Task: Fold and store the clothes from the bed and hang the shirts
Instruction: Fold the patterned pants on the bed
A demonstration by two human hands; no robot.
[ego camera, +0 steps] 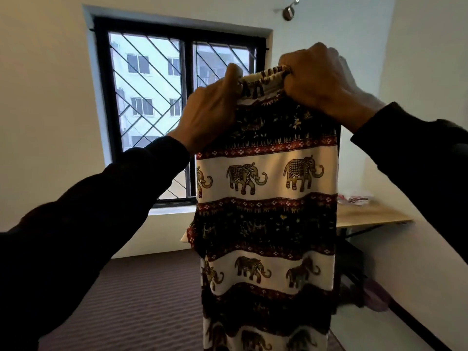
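— Elephant-print garment [266,198]: where does it sit in the frame?

— Right of centre, hanging straight down from the upper middle and running out past the bottom edge. Bands of dark pattern alternate with white bands of elephants.

— And the grip?

— Both hands are at its gathered top edge, close together. The left hand [215,107] curls its fingers over the left end of that edge; the right hand [319,82] bunches the right end in a fist. All the cloth hangs below the two grips.

— Is it trousers or a skirt?

— Hard to tell; probably an elastic waistband, but the lower part is cut off.

— Behind it?

— A barred window [152,110] at upper left, a wooden table [367,214] at right, carpet [141,300] at the bottom.
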